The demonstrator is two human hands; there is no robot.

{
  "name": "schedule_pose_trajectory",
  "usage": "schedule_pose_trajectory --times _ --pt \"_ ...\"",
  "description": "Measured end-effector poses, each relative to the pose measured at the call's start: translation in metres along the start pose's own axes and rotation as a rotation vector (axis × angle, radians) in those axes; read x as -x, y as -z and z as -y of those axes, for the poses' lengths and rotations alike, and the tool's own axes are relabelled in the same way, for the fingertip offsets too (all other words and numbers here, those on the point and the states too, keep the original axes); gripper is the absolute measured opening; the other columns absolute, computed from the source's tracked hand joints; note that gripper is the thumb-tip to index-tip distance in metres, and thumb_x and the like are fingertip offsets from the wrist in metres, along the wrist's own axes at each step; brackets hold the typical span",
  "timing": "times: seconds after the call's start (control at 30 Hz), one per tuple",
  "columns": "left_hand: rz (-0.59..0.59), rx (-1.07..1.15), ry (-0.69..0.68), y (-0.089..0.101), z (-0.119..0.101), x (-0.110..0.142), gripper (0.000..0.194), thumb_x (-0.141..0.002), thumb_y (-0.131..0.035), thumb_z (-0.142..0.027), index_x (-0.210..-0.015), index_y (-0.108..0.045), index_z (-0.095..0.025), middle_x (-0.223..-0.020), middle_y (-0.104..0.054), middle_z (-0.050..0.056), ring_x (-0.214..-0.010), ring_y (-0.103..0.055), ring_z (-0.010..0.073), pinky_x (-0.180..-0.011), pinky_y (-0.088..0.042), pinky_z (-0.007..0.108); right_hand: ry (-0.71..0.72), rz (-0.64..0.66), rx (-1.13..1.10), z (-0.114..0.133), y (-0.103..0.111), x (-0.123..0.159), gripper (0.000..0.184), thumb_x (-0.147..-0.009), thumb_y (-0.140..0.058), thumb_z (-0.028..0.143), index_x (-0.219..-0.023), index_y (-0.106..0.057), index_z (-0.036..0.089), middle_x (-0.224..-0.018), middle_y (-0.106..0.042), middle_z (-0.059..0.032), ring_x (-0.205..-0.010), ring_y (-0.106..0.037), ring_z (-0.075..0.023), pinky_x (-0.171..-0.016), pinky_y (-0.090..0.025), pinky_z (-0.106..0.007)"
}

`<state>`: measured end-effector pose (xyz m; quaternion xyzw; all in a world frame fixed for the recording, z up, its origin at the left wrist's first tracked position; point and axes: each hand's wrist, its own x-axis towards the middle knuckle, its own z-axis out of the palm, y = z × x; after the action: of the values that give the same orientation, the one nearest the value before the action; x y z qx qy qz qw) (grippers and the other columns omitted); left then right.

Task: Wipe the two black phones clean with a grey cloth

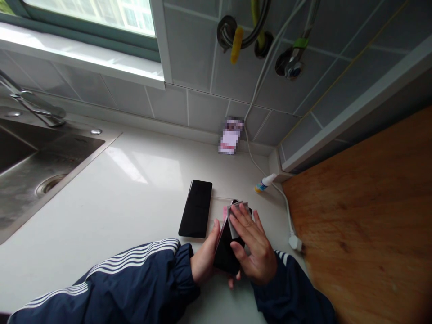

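Black phone (227, 254) held in L hand (204, 260), thumb on edge, other fingers hidden; grey film (238, 219) partly lifted, not yet off, R hand (254, 249) fingers spread on it; 2nd phone (195, 209) on worktop (101, 216).

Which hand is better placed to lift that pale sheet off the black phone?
Probably your right hand: its fingers already rest on the sheet. Your left hand is gripping the side of the phone, so it seems better left steadying it.
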<state>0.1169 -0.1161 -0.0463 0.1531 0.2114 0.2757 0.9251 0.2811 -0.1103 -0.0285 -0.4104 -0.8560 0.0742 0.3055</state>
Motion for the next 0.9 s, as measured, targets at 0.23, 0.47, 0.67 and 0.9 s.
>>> schedule_pose_trajectory --times 0.23,0.47,0.67,0.9 --pt "-0.024 -0.086 0.013 0.001 0.005 -0.002 0.089 -0.093 -0.009 -0.073 -0.134 -0.06 -0.013 -0.066 -0.067 0.01 -0.051 -0.065 0.0189 -0.047 -0.052 0.027 -0.084 -0.061 0.005 0.0 0.001 0.0 0.056 -0.1 -0.044 0.031 -0.154 -0.035 0.019 -0.159 -0.036 -0.0144 -0.15 -0.028 -0.0324 -0.12 -0.021 -0.061" --pt "-0.034 -0.122 0.033 0.001 0.006 -0.001 0.096 -0.092 -0.002 -0.073 -0.13 -0.063 -0.009 -0.062 -0.066 0.011 -0.052 -0.064 0.0193 -0.046 -0.052 0.027 -0.083 -0.043 -0.011 0.002 0.0 -0.001 0.058 -0.099 -0.044 0.035 -0.154 -0.035 0.019 -0.158 -0.037 -0.0136 -0.15 -0.027 -0.0333 -0.12 -0.02 -0.063" --pt "-0.003 -0.075 0.031 0.001 0.002 -0.002 0.099 -0.087 -0.007 -0.08 -0.134 -0.063 -0.013 -0.068 -0.067 0.011 -0.05 -0.062 0.0192 -0.046 -0.049 0.028 0.016 0.016 0.005 0.006 0.0 -0.002 0.057 -0.098 -0.047 0.037 -0.151 -0.039 0.018 -0.153 -0.045 -0.0131 -0.148 -0.032 -0.0317 -0.122 -0.014 -0.062" --pt "-0.098 0.079 -0.07 -0.004 -0.005 0.001 0.082 -0.091 -0.027 -0.076 -0.151 -0.044 -0.022 -0.107 -0.071 0.015 -0.08 -0.071 0.0272 -0.049 -0.048 0.028 0.106 0.151 -0.023 0.012 0.003 0.0 0.053 -0.096 -0.052 0.037 -0.145 -0.045 0.017 -0.15 -0.05 -0.011 -0.147 -0.036 -0.0294 -0.124 -0.007 -0.061"
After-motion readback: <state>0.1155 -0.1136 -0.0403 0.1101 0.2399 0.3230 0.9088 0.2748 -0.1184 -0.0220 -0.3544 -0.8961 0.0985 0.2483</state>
